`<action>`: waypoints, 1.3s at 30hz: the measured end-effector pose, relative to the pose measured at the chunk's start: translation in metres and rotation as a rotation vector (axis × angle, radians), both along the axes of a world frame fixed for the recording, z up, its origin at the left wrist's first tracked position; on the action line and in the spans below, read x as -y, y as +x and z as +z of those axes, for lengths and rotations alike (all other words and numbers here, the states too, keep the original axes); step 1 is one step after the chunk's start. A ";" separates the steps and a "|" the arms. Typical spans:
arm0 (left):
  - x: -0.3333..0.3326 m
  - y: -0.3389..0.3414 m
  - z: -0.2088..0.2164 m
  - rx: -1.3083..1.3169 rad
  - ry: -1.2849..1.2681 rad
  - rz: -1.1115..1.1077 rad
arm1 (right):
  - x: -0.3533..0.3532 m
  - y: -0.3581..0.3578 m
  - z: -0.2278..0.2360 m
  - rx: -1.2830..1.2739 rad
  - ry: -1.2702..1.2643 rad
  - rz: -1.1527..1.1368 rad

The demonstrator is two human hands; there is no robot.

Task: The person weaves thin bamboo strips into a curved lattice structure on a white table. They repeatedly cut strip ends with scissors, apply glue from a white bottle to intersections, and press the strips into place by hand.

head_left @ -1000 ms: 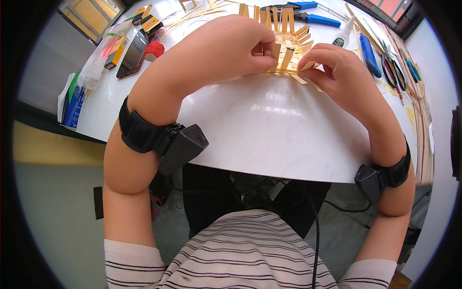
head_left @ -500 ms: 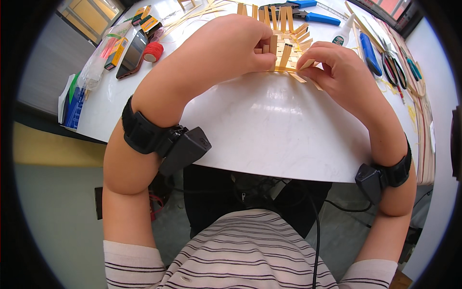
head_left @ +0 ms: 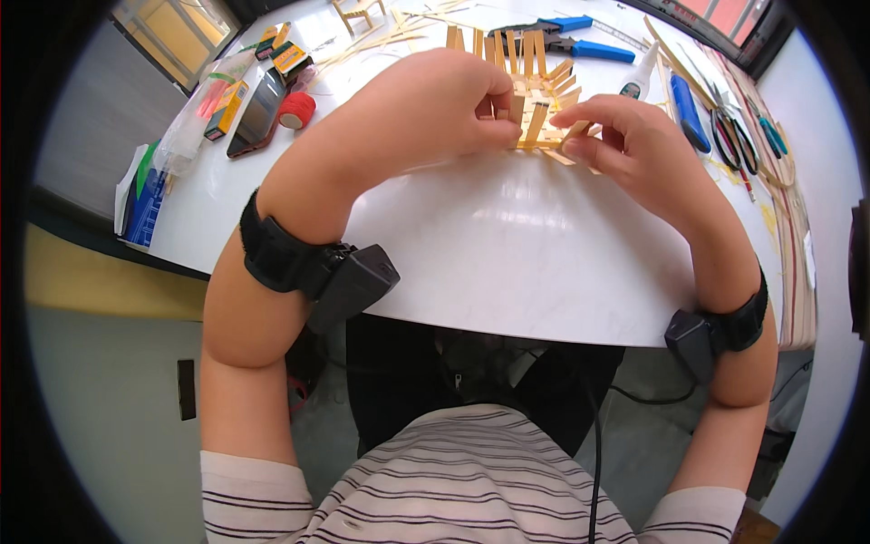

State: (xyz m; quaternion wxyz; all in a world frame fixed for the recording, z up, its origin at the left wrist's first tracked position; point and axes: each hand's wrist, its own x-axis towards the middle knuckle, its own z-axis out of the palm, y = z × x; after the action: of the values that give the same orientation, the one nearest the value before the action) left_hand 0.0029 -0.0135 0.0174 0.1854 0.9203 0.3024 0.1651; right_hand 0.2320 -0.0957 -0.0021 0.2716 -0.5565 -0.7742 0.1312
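At the far side of the table, a partly woven basket of flat bamboo strips (head_left: 535,65) has several strips standing up around its woven base. My left hand (head_left: 467,104) is closed at its near left edge, thumb and fingers pinching an upright strip. At the near right corner, my right hand (head_left: 621,136) pinches a bamboo strip (head_left: 578,132) between thumb and forefinger, holding it tilted upward. Another strip (head_left: 536,120) stands between the two hands. My left hand hides part of the basket's left side.
Beyond the basket lie blue-handled pliers (head_left: 589,49). A white glue bottle (head_left: 638,80), a blue tool (head_left: 689,113) and scissors (head_left: 736,140) are to the right. Red thread (head_left: 296,110), a phone (head_left: 257,111) and small boxes (head_left: 227,109) sit left. Loose strips (head_left: 390,38) lie farther back.
My right fingers have shifted slightly, and the strip in them is raised more upright. My left hand keeps its grip on the basket edge. The whole view has tilted slightly.
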 end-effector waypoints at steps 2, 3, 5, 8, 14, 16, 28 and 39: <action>0.001 0.000 0.001 -0.014 -0.004 0.002 | 0.004 -0.004 0.008 -0.026 -0.040 -0.020; 0.001 0.000 0.002 -0.010 -0.021 0.002 | 0.005 -0.005 0.012 -0.038 -0.058 -0.032; 0.003 0.001 0.005 0.000 -0.055 0.003 | 0.005 -0.003 0.012 -0.060 -0.067 -0.038; 0.001 0.000 0.006 -0.009 -0.057 -0.016 | 0.000 -0.002 0.012 -0.091 -0.110 -0.046; 0.001 0.000 0.007 -0.015 -0.063 -0.037 | 0.000 0.000 0.013 -0.105 -0.108 -0.052; 0.001 0.001 0.007 -0.042 -0.054 -0.038 | -0.001 0.002 0.009 -0.117 -0.106 -0.050; -0.013 -0.007 0.011 -0.054 -0.092 -0.093 | -0.010 0.016 0.011 -0.315 0.066 -0.113; -0.013 -0.013 0.017 0.015 -0.045 -0.222 | -0.047 0.003 0.044 -0.214 -0.304 0.216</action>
State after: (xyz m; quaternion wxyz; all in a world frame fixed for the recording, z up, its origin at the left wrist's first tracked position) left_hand -0.0105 -0.0007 0.0345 0.2256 0.9424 0.2010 0.1433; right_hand 0.2353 -0.0487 0.0421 0.2497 -0.4879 -0.7673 0.3331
